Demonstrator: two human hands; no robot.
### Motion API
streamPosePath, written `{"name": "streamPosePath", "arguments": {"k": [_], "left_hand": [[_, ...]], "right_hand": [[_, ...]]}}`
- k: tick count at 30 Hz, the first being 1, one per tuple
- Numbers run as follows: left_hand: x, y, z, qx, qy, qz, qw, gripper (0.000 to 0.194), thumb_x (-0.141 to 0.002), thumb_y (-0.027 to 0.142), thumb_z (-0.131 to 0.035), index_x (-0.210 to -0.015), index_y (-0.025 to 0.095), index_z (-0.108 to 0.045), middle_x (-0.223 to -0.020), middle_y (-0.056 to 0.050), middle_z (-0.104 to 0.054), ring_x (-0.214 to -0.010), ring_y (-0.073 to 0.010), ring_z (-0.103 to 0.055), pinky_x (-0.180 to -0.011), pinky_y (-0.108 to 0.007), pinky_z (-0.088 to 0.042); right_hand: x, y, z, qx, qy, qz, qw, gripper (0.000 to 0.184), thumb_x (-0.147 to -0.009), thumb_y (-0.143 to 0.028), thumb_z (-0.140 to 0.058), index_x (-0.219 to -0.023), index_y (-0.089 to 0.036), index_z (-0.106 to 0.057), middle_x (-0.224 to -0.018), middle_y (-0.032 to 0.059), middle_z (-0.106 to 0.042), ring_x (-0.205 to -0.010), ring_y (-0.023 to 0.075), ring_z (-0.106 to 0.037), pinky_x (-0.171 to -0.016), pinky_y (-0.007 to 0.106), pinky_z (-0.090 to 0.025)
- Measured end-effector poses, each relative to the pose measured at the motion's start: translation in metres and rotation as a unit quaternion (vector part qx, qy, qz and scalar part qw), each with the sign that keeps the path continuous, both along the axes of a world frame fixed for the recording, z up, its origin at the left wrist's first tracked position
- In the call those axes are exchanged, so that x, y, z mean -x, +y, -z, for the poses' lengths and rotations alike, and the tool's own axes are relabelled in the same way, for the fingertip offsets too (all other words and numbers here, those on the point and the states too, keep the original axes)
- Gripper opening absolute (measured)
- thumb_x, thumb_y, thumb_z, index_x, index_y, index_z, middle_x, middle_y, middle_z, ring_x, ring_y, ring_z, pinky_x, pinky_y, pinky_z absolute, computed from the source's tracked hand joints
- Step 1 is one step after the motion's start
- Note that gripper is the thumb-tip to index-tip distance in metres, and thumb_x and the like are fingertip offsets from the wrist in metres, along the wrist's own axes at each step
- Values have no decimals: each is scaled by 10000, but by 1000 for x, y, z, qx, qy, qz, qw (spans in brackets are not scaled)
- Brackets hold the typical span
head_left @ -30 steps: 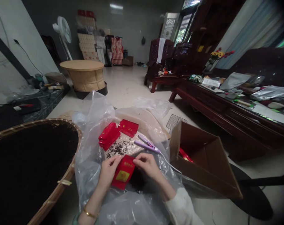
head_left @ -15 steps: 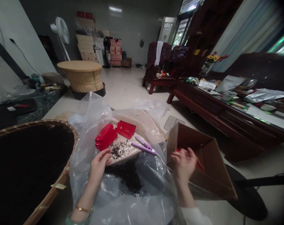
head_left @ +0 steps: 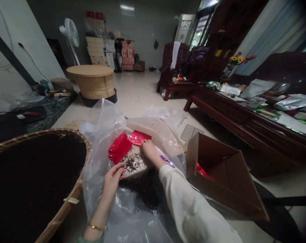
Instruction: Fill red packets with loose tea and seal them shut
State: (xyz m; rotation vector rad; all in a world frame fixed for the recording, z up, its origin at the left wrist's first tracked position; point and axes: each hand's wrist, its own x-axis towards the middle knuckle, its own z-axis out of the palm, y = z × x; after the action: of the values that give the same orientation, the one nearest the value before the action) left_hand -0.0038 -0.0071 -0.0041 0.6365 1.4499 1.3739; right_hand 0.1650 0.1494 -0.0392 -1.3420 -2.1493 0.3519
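Head view: the right hand (head_left: 149, 150), fingers bent, touches the near edge of a red packet (head_left: 139, 135) on a pale board (head_left: 145, 164); whether it grips is unclear. The left hand (head_left: 113, 178), loosely open and empty, is beside dark leaves (head_left: 131, 163) and below a red stack (head_left: 119, 147). The right arm partly hides a purple tool (head_left: 170, 162).

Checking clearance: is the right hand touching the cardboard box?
Apart; the head view shows plastic sheeting between the right hand and the cardboard box.
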Motion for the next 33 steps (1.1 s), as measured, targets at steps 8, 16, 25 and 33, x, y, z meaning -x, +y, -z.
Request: {"name": "streamPosePath", "arguments": {"k": [8,16,25,33], "left_hand": [[7,1,10,-104,203,-14,974,469,-740,474,-630,-1049,125,-685,-1132,-176,-681,-1002,-288,-666,-836,-410,-568],[6,-2,-19,-273,518,135,799,291,-877,349,-533,-1038,225,-741,-1047,-119,-739,-1098,-320,-638,-1062,-514,-388],[-11,-24,-6,-82,275,27,958,383,-652,533,-651,-787,194,-768,-779,-78,-755,-673,-251,-680,-644,-320,-537],[-14,-27,-8,-94,263,30,960,397,-674,530,-657,-812,172,-758,-779,-87,-746,-669,-239,-678,-646,-313,-548]], "right_hand": [[-14,-21,-59,25,-159,28,987,207,-928,-92,-479,-988,-87,-677,-1006,200,-686,-950,262,-635,-756,320,-487],[-19,-97,-104,-74,-139,-254,954,127,-942,-186,-572,-945,-196,-699,-858,52,-665,-798,162,-615,-696,243,-452],[-4,-140,-60,-176,138,-87,971,398,-955,-185,-461,-1347,-203,-534,-1117,147,-616,-1029,245,-580,-876,413,-526],[1,-148,-57,-191,166,-59,966,361,-944,-201,-504,-1302,-168,-533,-1133,156,-605,-1062,254,-570,-905,431,-529]]}}
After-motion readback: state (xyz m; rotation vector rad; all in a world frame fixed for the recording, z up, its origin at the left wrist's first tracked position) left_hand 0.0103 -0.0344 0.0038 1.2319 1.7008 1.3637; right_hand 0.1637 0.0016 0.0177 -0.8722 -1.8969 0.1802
